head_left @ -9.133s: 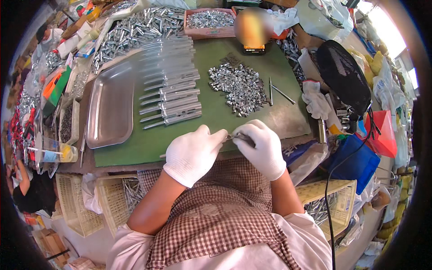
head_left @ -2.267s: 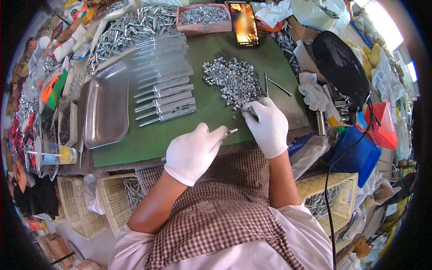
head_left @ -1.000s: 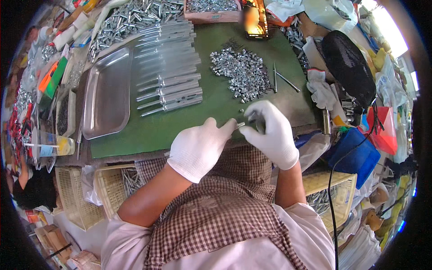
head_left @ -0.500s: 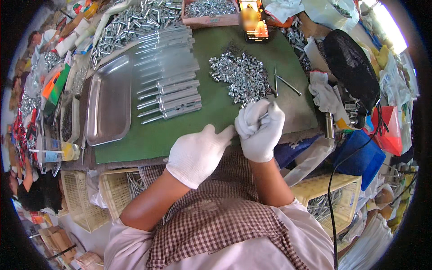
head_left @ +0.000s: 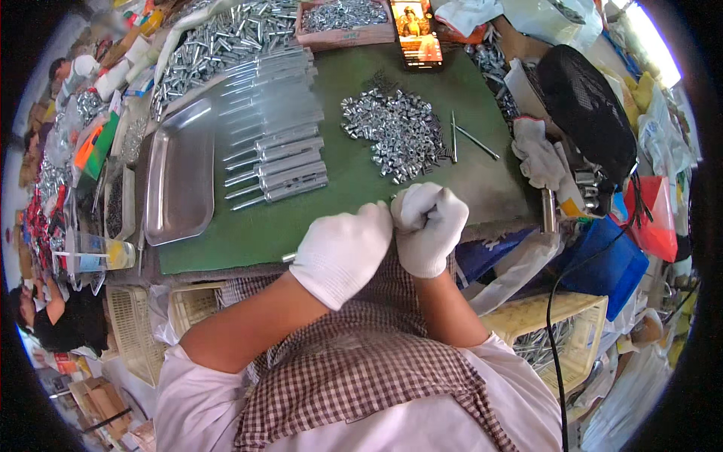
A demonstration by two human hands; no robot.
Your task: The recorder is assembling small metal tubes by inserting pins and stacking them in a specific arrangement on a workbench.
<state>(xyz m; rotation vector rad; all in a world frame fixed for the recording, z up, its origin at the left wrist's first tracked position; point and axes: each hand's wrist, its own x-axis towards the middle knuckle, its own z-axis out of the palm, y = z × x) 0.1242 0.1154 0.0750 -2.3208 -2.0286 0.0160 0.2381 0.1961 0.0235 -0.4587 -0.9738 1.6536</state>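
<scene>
Both my hands wear white gloves and meet at the near edge of the green mat [head_left: 339, 192]. My left hand [head_left: 343, 252] is closed around a thin metal rod, whose end [head_left: 288, 258] pokes out to the left. My right hand [head_left: 429, 226] is a fist pressed against the left one, wrapped over the rod's other end. What lies inside the fist is hidden. Just beyond the hands is a pile of small shiny metal pieces [head_left: 395, 132]. A row of finished metal rods [head_left: 279, 162] lies to the left of it.
A steel tray [head_left: 181, 177] sits left of the mat. At the back are a pink box of parts [head_left: 343, 15] and a phone [head_left: 418, 34]. Two thin pins [head_left: 467, 135], a white cloth [head_left: 538, 151] and a black mesh fan [head_left: 584, 105] are on the right. A yellow basket [head_left: 557, 331] stands lower right.
My right hand, which reached toward the pile, has drawn back to the left hand and closed into a fist against it. The left hand has stayed near the mat's edge.
</scene>
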